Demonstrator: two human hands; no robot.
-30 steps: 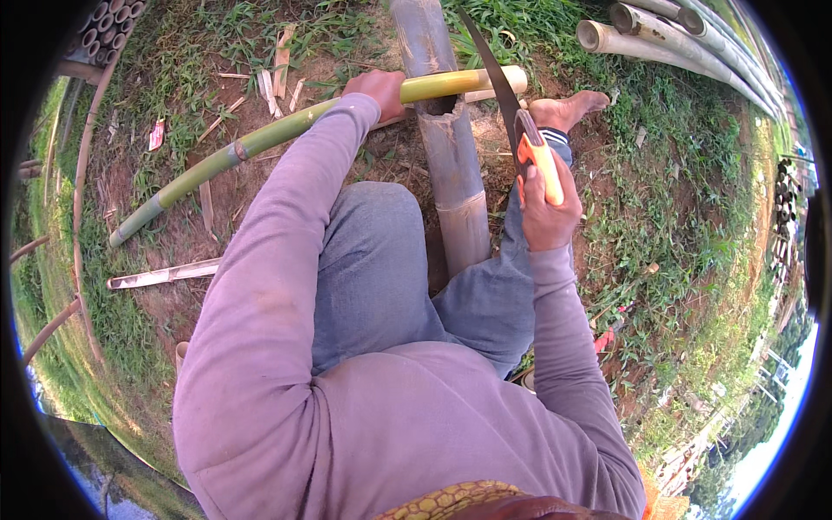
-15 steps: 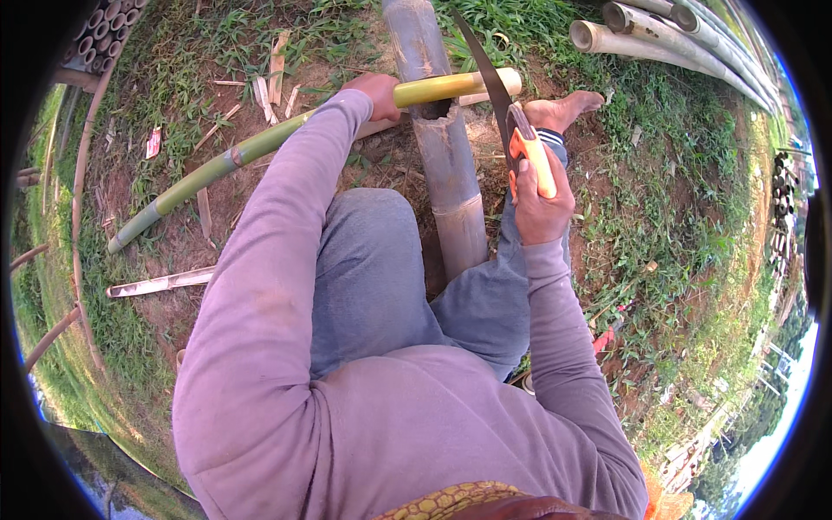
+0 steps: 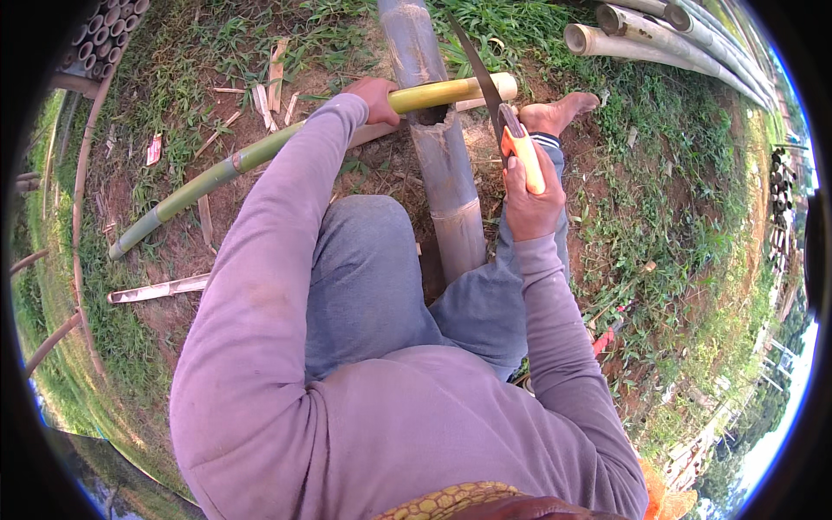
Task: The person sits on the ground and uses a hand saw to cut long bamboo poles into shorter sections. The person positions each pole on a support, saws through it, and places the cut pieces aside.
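Observation:
A green-yellow bamboo pole (image 3: pixel 260 152) slants across a thick grey bamboo log (image 3: pixel 455 195), lying at a notch in its top. My left hand (image 3: pixel 374 100) is closed round the pole just left of the log. In my right hand (image 3: pixel 536 204) is the orange handle of a hand saw (image 3: pixel 485 82). The dark saw blade points away from me and crosses the pole near its pale right end. Whether the teeth have cut into the pole, I cannot tell.
Several pale bamboo poles (image 3: pixel 659 52) lie at the far right. Stacked bamboo ends (image 3: pixel 100 39) show at the far left. Split bamboo strips (image 3: pixel 160 289) are scattered on the ground to the left. My bare foot (image 3: pixel 559 113) rests right of the log.
The saw and my right hand have shifted slightly left and away from me. The view has also moved a little. Both holds stay the same.

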